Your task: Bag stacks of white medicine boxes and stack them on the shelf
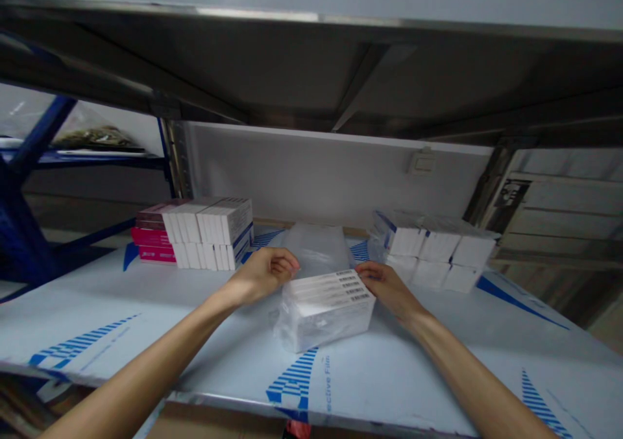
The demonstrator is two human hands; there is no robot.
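Observation:
A clear plastic bag [287, 325] wraps a row of several slim white boxes [324, 290] with barcodes on their ends. It rests on the film-covered shelf, slightly turned, with loose plastic bunched at its left end. My left hand [267, 273] is just beyond its far left corner, fingers curled together; whether they pinch any plastic is hard to see. At the far right corner, my right hand [389, 290] has its bent fingers and thumb closed on the edge of the bagged boxes. Behind the pack lies a flat stack of clear plastic bags [318, 244].
White boxes [209, 231] stand stacked at the back left beside pink boxes [156, 241]. Plastic-wrapped white boxes [433, 251] stand at the back right. An upper shelf [292, 69] hangs low overhead. Blue rack posts [24, 212] rise at the left.

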